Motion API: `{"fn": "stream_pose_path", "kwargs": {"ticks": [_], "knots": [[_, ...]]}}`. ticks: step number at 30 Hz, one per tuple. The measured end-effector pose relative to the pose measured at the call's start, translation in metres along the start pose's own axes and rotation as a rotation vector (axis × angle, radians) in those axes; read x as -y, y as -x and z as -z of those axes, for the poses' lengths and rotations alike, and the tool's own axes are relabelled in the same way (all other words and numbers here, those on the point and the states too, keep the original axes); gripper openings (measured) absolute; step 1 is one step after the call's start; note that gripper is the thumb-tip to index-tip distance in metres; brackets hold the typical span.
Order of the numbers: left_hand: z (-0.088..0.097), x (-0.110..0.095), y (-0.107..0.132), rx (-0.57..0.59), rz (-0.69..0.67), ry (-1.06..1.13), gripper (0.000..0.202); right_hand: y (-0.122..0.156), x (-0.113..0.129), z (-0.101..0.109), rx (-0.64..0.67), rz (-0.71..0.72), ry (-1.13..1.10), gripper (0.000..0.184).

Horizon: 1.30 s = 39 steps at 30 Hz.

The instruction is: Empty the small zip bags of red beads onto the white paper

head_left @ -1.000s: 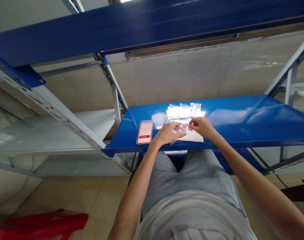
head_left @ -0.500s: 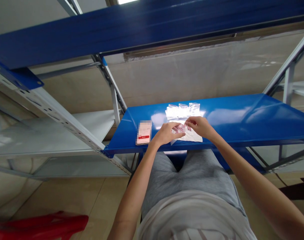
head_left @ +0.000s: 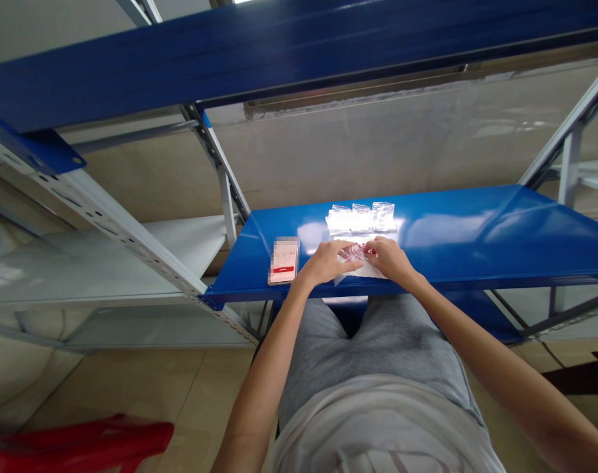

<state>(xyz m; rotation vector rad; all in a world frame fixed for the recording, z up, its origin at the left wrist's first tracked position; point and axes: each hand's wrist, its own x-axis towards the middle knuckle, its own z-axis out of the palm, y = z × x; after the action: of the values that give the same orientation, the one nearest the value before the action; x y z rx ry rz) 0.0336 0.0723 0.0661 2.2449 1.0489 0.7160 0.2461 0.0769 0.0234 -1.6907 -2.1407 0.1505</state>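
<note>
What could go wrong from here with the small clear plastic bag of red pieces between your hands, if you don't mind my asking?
The small clear plastic bag held between the left hand and right hand might spill its small red pieces, if it is open; I cannot tell. The white sheet lies near the front edge of the blue steel shelf and could slip off. The loose clear bags just behind could get knocked.

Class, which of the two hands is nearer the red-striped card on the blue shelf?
The left hand is nearer the red-striped card, lying just beside it; the right hand sits further along, beyond the left hand.
</note>
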Motion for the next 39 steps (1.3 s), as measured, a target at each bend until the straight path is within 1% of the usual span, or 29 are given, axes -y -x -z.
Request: {"fn": "stream_pose_path", "kwargs": {"ticks": [4, 8, 11, 13, 16, 19, 21, 24, 28, 32, 35, 39], "knots": [[0.001, 0.000, 0.000, -0.001, -0.015, 0.001, 0.048, 0.002, 0.003, 0.003, 0.010, 0.010, 0.021, 0.022], [0.001, -0.001, 0.000, 0.004, -0.003, 0.003, 0.049, 0.001, 0.002, 0.000, 0.012, 0.004, 0.033, 0.020], [0.001, -0.001, 0.000, 0.004, 0.004, -0.008, 0.048, -0.002, 0.000, -0.002, -0.010, 0.008, 0.030, 0.018], [0.001, -0.001, 0.001, -0.001, 0.001, -0.016, 0.046, -0.004, -0.003, 0.001, -0.044, 0.016, 0.004, 0.018], [0.002, 0.000, 0.001, -0.011, -0.002, -0.025, 0.045, -0.006, -0.008, 0.013, -0.080, 0.004, -0.126, 0.018], [0.003, 0.000, 0.001, -0.012, -0.005, -0.039, 0.046, -0.006, -0.007, 0.027, -0.063, 0.003, -0.328, 0.021], [0.003, -0.001, 0.001, -0.011, -0.006, -0.047, 0.047, -0.003, -0.001, 0.032, -0.050, 0.039, -0.426, 0.025], [0.002, -0.002, 0.001, 0.007, -0.009, -0.030, 0.045, 0.001, 0.012, 0.033, -0.040, 0.092, -0.471, 0.027], [0.002, -0.003, 0.001, 0.033, -0.011, -0.010, 0.040, 0.003, 0.023, 0.030, -0.019, 0.106, -0.477, 0.027], [0.007, -0.004, 0.002, 0.001, 0.015, -0.046, 0.043, 0.001, 0.018, 0.029, -0.067, 0.048, -0.435, 0.025], [0.011, -0.005, 0.004, -0.020, 0.014, -0.046, 0.044, 0.002, 0.011, 0.024, -0.061, 0.030, -0.302, 0.022], [0.014, -0.005, 0.004, -0.024, 0.059, -0.045, 0.047, 0.005, 0.008, 0.012, 0.004, 0.094, -0.145, 0.015]]}}
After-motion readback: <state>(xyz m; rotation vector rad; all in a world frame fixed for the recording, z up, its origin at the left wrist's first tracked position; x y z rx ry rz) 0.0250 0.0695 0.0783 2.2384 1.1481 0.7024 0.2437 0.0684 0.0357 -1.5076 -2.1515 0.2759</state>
